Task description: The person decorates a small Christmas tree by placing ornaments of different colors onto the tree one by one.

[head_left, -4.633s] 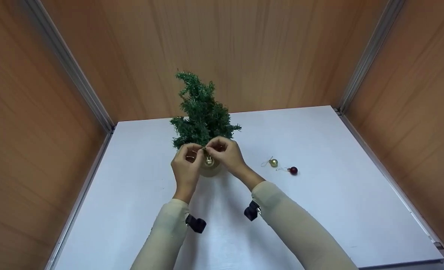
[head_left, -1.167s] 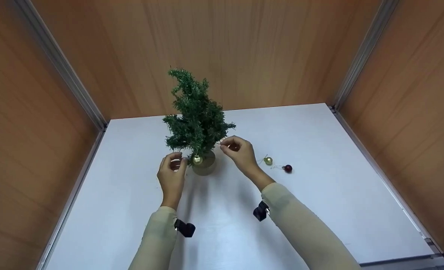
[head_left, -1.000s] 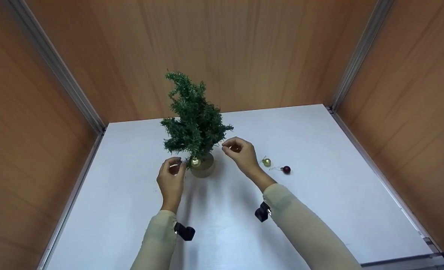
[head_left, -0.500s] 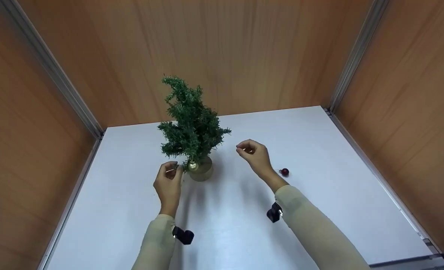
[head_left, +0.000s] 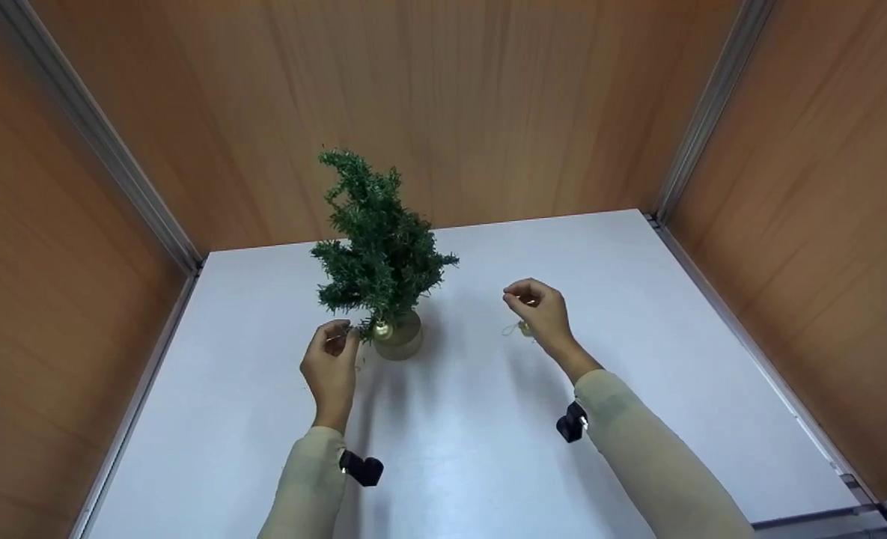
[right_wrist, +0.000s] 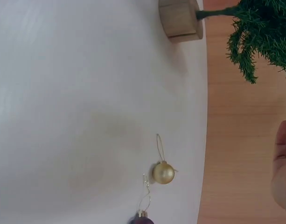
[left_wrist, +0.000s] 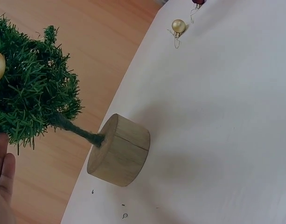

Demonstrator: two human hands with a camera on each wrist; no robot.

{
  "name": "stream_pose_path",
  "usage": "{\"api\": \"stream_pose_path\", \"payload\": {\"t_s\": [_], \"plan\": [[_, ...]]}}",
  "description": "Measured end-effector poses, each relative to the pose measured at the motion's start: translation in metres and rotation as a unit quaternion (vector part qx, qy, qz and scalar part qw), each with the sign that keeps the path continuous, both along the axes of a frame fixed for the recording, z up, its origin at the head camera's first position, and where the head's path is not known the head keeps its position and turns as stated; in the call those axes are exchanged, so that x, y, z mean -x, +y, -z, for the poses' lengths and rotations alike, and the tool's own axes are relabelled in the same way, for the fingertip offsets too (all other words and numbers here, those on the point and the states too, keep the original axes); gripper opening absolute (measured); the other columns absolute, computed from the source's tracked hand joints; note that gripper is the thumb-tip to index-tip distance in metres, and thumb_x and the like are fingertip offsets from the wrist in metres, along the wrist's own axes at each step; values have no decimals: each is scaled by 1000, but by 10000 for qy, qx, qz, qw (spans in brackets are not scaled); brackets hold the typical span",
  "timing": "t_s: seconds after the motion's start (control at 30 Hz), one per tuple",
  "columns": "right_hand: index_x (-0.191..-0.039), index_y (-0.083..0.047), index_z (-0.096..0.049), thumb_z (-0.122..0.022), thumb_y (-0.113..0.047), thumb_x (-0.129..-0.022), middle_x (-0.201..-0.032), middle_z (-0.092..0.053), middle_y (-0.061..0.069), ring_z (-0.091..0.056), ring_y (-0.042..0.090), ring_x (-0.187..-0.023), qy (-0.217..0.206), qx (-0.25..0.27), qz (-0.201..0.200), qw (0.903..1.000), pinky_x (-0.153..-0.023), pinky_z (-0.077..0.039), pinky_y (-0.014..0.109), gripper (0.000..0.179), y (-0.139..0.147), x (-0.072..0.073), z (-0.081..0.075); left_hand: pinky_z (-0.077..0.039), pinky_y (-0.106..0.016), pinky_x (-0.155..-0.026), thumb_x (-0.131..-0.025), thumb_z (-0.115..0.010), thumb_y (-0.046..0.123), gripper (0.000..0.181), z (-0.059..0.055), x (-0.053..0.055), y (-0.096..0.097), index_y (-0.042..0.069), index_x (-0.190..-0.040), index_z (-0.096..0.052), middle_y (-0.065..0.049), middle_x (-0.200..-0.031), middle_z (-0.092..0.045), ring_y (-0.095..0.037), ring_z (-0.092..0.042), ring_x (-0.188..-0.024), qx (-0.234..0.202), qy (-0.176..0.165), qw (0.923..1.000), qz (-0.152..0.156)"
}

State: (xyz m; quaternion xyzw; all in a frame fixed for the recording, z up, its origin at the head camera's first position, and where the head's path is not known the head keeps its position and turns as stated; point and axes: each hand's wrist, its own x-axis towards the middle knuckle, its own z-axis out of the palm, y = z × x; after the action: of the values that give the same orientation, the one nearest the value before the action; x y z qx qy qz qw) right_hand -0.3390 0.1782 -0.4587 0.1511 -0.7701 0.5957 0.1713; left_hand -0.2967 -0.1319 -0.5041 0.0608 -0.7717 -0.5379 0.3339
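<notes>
A small artificial Christmas tree (head_left: 383, 247) stands on a round wooden base (left_wrist: 119, 149). A gold bauble (head_left: 382, 330) hangs from its low front branch. Just left of that bauble is my left hand (head_left: 328, 370), with loosely bent fingers close to the branch tip; the left wrist view shows fingertips (left_wrist: 0, 144) at the needles. My right hand (head_left: 548, 318) is in the air right of the tree, fingers loosely bent and holding nothing. Behind and below it lies a second gold bauble (right_wrist: 163, 172), partly hidden in the head view. A dark red bauble (right_wrist: 143, 220) lies beside that one.
The white table (head_left: 443, 464) fills the space between wooden panels (head_left: 450, 112) at the back and both sides. Small dark bits (left_wrist: 124, 215) lie near the base in the left wrist view. The dark red bauble is hidden from the head view.
Both hands have parted from the hung gold bauble. My right hand has moved right, over the loose baubles, covering the red one. My left hand stays beside the low branch.
</notes>
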Motion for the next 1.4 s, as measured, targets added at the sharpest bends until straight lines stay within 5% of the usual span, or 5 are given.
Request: {"api": "stream_pose_path", "payload": {"t_s": [0.7,0.97,1.4], "plan": [[-92,2,-64,-64,-6,-83,-89,-62,14,-51,28,-79,-278,-335,693,9966,-66,-41,27,12,42,5,17,-47,-23,-68,-84,-64,17,15,-1,6,-4,14,-98,-63,5,-87,-60,-5,-57,-75,64,145,9999,-35],[-94,0,-65,-67,-16,-82,-90,-63,8,-51,21,-80,-491,-320,895,9943,-67,-40,26,20,76,26,54,-47,-24,-68,-85,-63,18,15,-1,6,-6,15,-99,-62,6,-88,-60,-6,-57,-76,76,108,9999,-98],[-96,-13,-65,-68,-19,-81,-90,-63,2,-51,19,-80,-931,-378,1269,9868,-68,-40,29,16,104,23,92,-47,-24,-71,-85,-63,21,16,-1,9,-10,15,-100,-61,6,-91,-61,-5,-57,-79,25,56,9999,-107]]}}
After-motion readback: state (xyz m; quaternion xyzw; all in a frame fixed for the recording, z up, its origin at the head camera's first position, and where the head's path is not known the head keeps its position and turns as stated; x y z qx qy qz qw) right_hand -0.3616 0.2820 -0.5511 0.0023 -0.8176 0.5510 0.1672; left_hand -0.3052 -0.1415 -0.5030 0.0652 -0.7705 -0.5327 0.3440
